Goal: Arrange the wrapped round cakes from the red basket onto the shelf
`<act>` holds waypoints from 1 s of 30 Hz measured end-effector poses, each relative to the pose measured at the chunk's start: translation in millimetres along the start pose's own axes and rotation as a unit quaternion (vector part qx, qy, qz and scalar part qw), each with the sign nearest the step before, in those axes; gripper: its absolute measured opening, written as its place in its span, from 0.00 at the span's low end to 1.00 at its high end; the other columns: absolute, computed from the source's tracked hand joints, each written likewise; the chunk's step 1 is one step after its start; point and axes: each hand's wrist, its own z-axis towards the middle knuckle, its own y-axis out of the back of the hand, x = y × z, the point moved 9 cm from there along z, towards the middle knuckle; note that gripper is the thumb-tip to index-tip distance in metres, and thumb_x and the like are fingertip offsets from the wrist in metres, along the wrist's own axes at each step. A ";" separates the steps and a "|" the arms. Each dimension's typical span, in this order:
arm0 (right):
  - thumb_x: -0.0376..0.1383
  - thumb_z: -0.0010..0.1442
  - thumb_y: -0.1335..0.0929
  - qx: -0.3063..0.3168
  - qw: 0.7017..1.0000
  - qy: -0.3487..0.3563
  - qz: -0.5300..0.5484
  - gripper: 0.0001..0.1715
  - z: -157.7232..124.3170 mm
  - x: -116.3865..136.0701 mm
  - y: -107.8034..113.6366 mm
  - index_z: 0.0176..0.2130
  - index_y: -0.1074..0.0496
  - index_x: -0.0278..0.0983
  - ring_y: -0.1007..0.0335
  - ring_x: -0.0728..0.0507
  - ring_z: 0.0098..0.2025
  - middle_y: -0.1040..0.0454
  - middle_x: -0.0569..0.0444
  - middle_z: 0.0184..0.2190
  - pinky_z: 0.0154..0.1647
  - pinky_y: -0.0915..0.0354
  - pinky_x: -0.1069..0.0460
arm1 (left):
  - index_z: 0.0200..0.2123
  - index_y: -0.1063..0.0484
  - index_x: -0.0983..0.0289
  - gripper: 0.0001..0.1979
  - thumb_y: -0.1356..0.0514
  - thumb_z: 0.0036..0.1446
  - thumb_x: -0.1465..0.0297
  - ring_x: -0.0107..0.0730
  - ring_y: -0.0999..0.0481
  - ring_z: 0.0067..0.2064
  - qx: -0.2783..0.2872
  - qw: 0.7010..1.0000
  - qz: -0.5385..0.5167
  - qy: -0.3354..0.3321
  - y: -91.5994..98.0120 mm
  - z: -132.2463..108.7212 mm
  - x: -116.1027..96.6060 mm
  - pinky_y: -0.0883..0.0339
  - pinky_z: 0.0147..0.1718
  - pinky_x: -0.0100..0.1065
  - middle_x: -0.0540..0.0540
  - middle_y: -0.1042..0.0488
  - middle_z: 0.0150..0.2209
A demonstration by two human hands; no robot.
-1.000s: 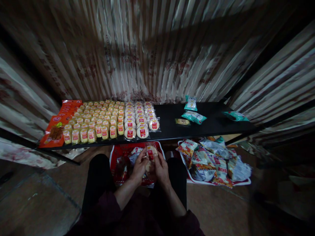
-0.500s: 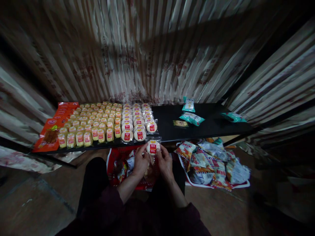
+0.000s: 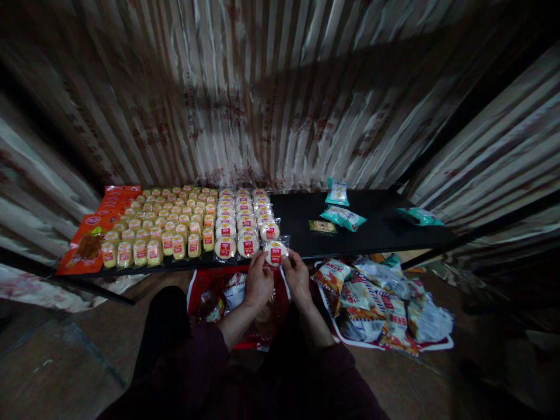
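Observation:
A round rice cracker in a clear wrapper (image 3: 276,255), with a red label, is pinched between my two hands at the shelf's front edge. My left hand (image 3: 259,281) grips its left side, and my right hand (image 3: 297,279) its right side. It sits at the front of the third column of similar wrapped crackers (image 3: 248,245), close to or touching the one behind. Left of these columns stand many rows of small yellow wrapped cakes (image 3: 154,252). Orange snack packets (image 3: 90,239) lie overlapped at the far left.
On the black shelf (image 3: 297,216), two teal packets (image 3: 343,218) and a small yellow packet (image 3: 322,226) lie right of the crackers; another teal packet (image 3: 420,216) is farther right. Below are a red basket (image 3: 195,291) and a white-rimmed basket (image 3: 441,344) full of snack bags. A striped curtain hangs behind.
Both hands have moved the wrapped cracker slightly forward, from before the shelf edge to the front of the third column. The view has shifted a little.

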 end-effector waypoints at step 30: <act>0.42 0.58 0.41 -0.010 0.946 0.140 -0.292 0.22 61.9 2.1 -17.2 0.42 0.25 0.34 0.32 0.39 0.45 0.24 0.43 0.41 0.50 0.41 0.45 | 0.60 0.41 0.70 0.37 0.45 0.42 0.82 0.48 0.58 0.68 0.052 0.997 0.048 -0.018 -52.1 32.2 8.3 0.57 0.66 0.44 0.64 0.55 0.67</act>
